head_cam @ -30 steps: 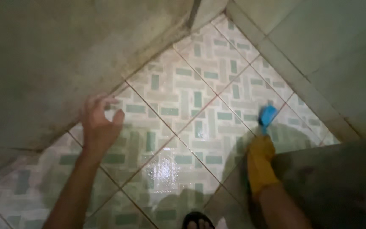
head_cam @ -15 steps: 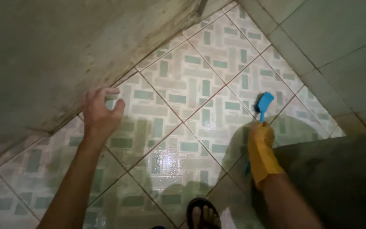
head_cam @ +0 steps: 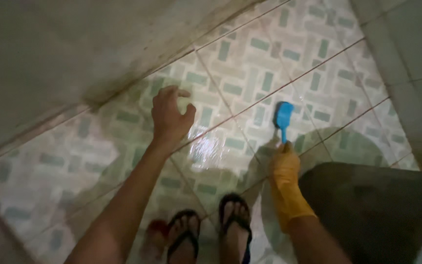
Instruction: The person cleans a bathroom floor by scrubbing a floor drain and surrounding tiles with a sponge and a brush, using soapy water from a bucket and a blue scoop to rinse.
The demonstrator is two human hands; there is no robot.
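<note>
**Hands over wet tiles**

Right hand (head_cam: 285,168), in a yellow glove, grips a blue scrub brush (head_cam: 283,116) by its handle; brush head on the patterned floor (head_cam: 250,63), long axis pointing away from the feet. Left hand (head_cam: 171,115) hovers, fingers loosely spread, grasping nothing.

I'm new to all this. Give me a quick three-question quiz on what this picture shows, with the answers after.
1. True or false: the right hand wears a yellow glove.
2. What does the right hand hold? A) a sponge B) a blue brush C) a bucket
3. Fill in: the bare left hand hangs with fingers spread over the wet ____ floor.

Key:
1. True.
2. B; its head is down at the floor.
3. Tiled; the hand holds nothing, and two feet in sandals stand below.
</note>
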